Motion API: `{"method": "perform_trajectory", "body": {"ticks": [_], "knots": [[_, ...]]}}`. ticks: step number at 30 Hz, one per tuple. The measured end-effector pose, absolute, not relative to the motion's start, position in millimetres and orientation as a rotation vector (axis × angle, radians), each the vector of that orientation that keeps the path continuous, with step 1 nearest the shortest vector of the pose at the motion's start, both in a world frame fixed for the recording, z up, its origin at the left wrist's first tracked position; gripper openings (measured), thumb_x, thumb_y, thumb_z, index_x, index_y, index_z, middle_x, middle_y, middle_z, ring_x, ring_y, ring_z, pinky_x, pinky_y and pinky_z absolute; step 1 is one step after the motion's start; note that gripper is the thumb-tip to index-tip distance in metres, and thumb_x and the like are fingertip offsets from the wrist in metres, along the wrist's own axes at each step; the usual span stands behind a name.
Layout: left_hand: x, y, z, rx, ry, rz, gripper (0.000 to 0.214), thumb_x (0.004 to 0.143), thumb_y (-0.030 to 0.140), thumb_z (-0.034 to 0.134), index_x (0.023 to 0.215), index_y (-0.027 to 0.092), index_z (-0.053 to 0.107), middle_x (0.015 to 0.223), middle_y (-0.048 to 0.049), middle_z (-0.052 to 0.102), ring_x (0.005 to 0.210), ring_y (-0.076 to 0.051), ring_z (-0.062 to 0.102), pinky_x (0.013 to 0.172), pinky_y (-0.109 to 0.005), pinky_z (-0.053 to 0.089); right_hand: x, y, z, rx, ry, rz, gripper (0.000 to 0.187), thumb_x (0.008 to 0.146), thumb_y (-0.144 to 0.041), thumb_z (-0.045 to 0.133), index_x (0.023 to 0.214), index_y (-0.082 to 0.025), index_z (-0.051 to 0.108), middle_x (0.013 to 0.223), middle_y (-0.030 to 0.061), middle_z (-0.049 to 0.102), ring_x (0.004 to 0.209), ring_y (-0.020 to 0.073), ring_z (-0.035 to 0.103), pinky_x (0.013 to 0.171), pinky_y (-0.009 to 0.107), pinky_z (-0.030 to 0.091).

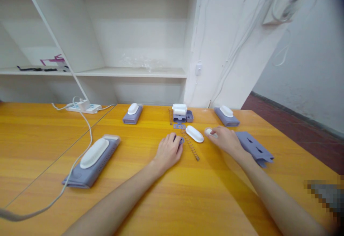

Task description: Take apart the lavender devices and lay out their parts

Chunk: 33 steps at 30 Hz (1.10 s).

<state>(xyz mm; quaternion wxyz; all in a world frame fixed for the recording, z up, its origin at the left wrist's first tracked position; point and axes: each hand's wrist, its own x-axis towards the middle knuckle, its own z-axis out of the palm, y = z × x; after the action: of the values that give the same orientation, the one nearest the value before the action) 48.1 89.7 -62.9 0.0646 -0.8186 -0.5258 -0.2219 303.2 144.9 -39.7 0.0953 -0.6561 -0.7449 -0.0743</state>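
Purple plastic [182,140] lies gripped in the left hand [167,150]. At its three o'clock, the right hand [225,139] seemingly pinches a white piece [210,132].

White power strip [92,109] on wooden table [188,203], clear plastic [147,63] on white shelf [129,73]

Bare forearms [126,200] stretch forward; left hand [167,152], fingers curled, sits left of the loose white oval cover [195,134]; right hand [225,139], fingers bent, sits right.
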Motion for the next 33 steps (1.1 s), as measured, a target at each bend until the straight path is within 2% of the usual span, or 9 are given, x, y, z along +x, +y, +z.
{"method": "perform_trajectory", "body": {"ticks": [5, 7, 10, 14, 17, 20, 23, 27, 33], "knots": [[48, 89, -62, -2.471, -1.579, -0.689, 0.018, 0.091, 0.030, 0.038, 0.102, 0.022, 0.050, 0.101, -0.0058, 0.052, 0.092, -0.019, 0.053, 0.079, -0.033, 0.046, 314, 146, -35, -1.977, -2.246, -0.184, 0.020, 0.081, -0.034, 0.049, 0.086, -0.020, 0.063, 0.094, 0.0083, 0.066, 0.088, 0.0253, 0.060, 0.068, 0.032, 0.038], [48, 89, -61, -2.469, -1.581, -0.691, 0.017, 0.091, 0.030, 0.039, 0.102, 0.022, 0.050, 0.101, -0.0058, 0.052, 0.092, -0.019, 0.053, 0.080, -0.033, 0.046, 316, 146, -37, -1.947, -2.273, -0.169, 0.018, 0.077, -0.023, 0.050, 0.090, -0.021, 0.062, 0.098, 0.0079, 0.066, 0.092, 0.0257, 0.058, 0.073, 0.035, 0.038], [48, 89, -61, -2.467, -1.582, -0.684, 0.017, 0.091, 0.030, 0.039, 0.102, 0.022, 0.050, 0.100, -0.0056, 0.052, 0.092, -0.019, 0.053, 0.080, -0.033, 0.046, 313, 145, -40, -1.817, -2.283, -0.192, 0.025, 0.073, -0.014, 0.049, 0.093, -0.023, 0.060, 0.104, 0.0063, 0.065, 0.101, 0.0270, 0.054, 0.088, 0.047, 0.034], [49, 89, -62, -2.469, -1.587, -0.674, 0.018, 0.091, 0.030, 0.038, 0.101, 0.022, 0.050, 0.100, -0.0056, 0.052, 0.092, -0.019, 0.053, 0.079, -0.033, 0.046, 295, 139, -45, -1.501, -2.295, -0.224, 0.033, 0.081, -0.023, 0.047, 0.113, -0.026, 0.054, 0.121, 0.0069, 0.058, 0.114, 0.0264, 0.048, 0.101, 0.058, 0.016], [49, 89, -61, -2.468, -1.591, -0.676, 0.018, 0.092, 0.030, 0.038, 0.101, 0.022, 0.050, 0.100, -0.0056, 0.052, 0.092, -0.019, 0.053, 0.080, -0.032, 0.046, 278, 133, -53, -1.387, -2.383, -0.205, 0.037, 0.083, -0.034, 0.050, 0.119, -0.026, 0.052, 0.128, 0.0081, 0.054, 0.119, 0.0285, 0.044, 0.102, 0.061, 0.012], [49, 89, -61, -2.467, -1.587, -0.682, 0.018, 0.092, 0.031, 0.038, 0.103, 0.022, 0.050, 0.100, -0.0055, 0.052, 0.092, -0.019, 0.053, 0.080, -0.032, 0.046, 267, 128, -58, -1.384, -2.401, -0.219, 0.022, 0.082, -0.035, 0.053, 0.099, -0.022, 0.057, 0.118, 0.0085, 0.059, 0.112, 0.0275, 0.049, 0.103, 0.058, 0.014], [48, 89, -60, -2.464, -1.585, -0.686, 0.018, 0.092, 0.031, 0.038, 0.103, 0.022, 0.050, 0.100, -0.0057, 0.052, 0.092, -0.019, 0.053, 0.080, -0.033, 0.046, 263, 125, -57, -1.410, -2.419, -0.257, 0.009, 0.084, -0.030, 0.052, 0.083, -0.021, 0.054, 0.096, 0.0063, 0.065, 0.094, 0.0235, 0.055, 0.101, 0.049, 0.024], [48, 89, -60, -2.464, -1.582, -0.679, 0.018, 0.092, 0.030, 0.038, 0.103, 0.022, 0.050, 0.100, -0.0056, 0.053, 0.091, -0.019, 0.054, 0.079, -0.033, 0.046, 261, 121, -51, -1.498, -2.401, -0.248, 0.005, 0.080, -0.025, 0.052, 0.083, -0.021, 0.052, 0.088, 0.0064, 0.064, 0.087, 0.0235, 0.055, 0.090, 0.041, 0.033], [49, 89, -60, -2.457, -1.581, -0.681, 0.018, 0.092, 0.030, 0.038, 0.102, 0.023, 0.050, 0.100, -0.0054, 0.052, 0.092, -0.019, 0.054, 0.079, -0.032, 0.046, 255, 115, -47, -1.491, -2.459, -0.233, 0.052, 0.067, -0.009, 0.050, 0.117, -0.021, 0.049, 0.107, 0.0082, 0.064, 0.100, 0.0262, 0.053, 0.091, 0.039, 0.028]]}}
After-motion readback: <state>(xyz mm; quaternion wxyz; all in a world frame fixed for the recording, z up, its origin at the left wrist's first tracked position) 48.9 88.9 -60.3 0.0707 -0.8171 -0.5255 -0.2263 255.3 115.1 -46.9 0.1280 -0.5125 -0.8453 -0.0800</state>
